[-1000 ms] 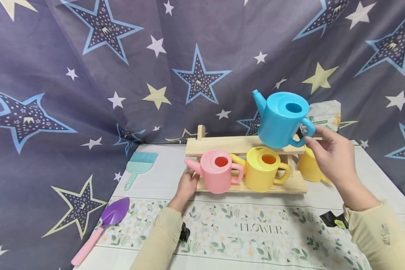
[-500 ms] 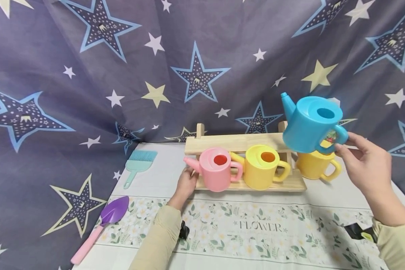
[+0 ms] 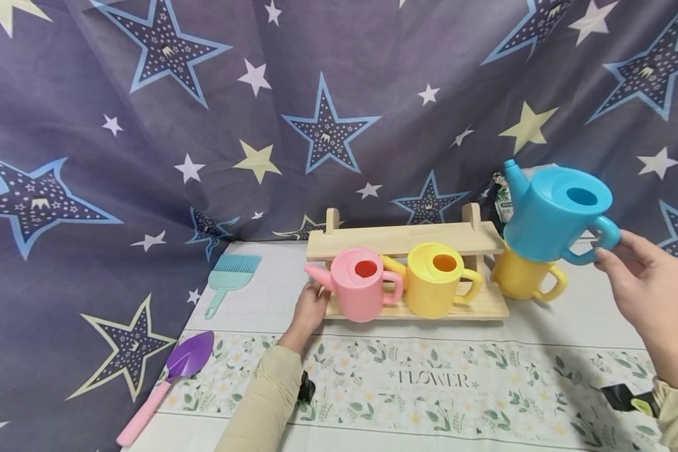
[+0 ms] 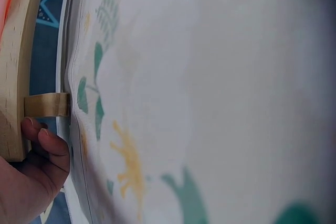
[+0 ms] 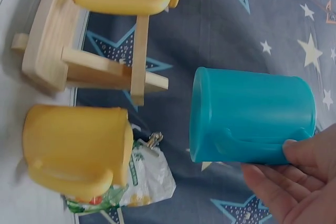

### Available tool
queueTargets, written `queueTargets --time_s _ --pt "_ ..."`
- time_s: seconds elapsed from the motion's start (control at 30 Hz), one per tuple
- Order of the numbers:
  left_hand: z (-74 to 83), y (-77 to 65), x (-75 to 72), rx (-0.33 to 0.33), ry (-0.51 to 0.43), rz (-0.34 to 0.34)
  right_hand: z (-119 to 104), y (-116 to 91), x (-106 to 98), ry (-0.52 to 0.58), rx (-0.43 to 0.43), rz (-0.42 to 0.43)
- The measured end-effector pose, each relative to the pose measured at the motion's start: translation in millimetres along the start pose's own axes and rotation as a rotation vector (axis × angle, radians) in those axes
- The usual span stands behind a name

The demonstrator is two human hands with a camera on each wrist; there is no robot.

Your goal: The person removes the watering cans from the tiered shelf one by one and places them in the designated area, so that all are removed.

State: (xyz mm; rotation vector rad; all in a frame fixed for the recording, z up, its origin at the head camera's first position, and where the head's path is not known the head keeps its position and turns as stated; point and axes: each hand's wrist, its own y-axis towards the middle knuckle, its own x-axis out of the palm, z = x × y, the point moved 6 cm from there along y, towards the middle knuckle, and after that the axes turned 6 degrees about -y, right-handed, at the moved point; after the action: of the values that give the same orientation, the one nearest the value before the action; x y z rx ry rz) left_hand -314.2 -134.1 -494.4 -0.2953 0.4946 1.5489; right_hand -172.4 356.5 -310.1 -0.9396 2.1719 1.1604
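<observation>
My right hand (image 3: 652, 282) pinches the handle of a blue watering can (image 3: 559, 213), holding it in the air, spout toward the left. In the right wrist view, the can's side and base (image 5: 252, 114) face the camera. Below it in the head view, a yellow watering can (image 3: 520, 274) stands on the table, partly covered by the blue one. A two-tier wooden shelf (image 3: 403, 240) carries a pink watering can (image 3: 357, 292) and another yellow watering can (image 3: 432, 289) on its lower board. My left hand (image 3: 309, 307) grips that board's left end, fingertips curled under it in the left wrist view.
A mint-green brush (image 3: 231, 276) and a purple trowel (image 3: 189, 358) with a pink handle lie at the left. Behind the right-hand yellow can is a printed plastic bag (image 5: 152, 177). A star-patterned curtain (image 3: 294, 207) hangs along the back edge of the table.
My right hand has carried the blue watering can rightward, from over the upper board to beyond the shelf's right end. My left hand stays at the shelf.
</observation>
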Motion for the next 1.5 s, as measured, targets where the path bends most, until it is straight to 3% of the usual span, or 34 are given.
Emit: queueTargets --time_s 0.27,0.57,0.77,0.87,1.07,1.13,1.2,1.3,1.5 --pt "-1.2 0.8 -1.9 0.0 0.01 0.006 24 -5 5 0.102 0.095 -0.008" --pt "1.1 3.6 -1.7 0.009 0.008 0.009 46 -6 1 0.283 0.012 0.147" --pt "0.4 4.2 -1.0 -0.019 0.008 0.006 67 -4 1 0.25 0.048 0.2" --pt "-1.1 3.3 -0.8 -0.028 0.003 0.004 110 5 18 0.299 0.054 0.218" --pt "-2.2 0.2 0.8 -0.03 -0.009 -0.007 256 36 81 0.293 0.076 0.232" --pt "-1.8 -0.2 1.1 -0.031 -0.002 -0.002 285 43 94 0.251 0.111 0.218" --pt "-1.3 -0.7 0.9 -0.03 0.006 0.004 302 46 101 0.25 0.145 0.202" --pt "-0.8 -1.5 0.9 -0.037 0.018 0.009 309 47 106 0.241 0.192 0.181" --pt "0.4 -1.8 1.2 -0.038 0.021 0.004 297 38 104 0.176 0.261 0.134"
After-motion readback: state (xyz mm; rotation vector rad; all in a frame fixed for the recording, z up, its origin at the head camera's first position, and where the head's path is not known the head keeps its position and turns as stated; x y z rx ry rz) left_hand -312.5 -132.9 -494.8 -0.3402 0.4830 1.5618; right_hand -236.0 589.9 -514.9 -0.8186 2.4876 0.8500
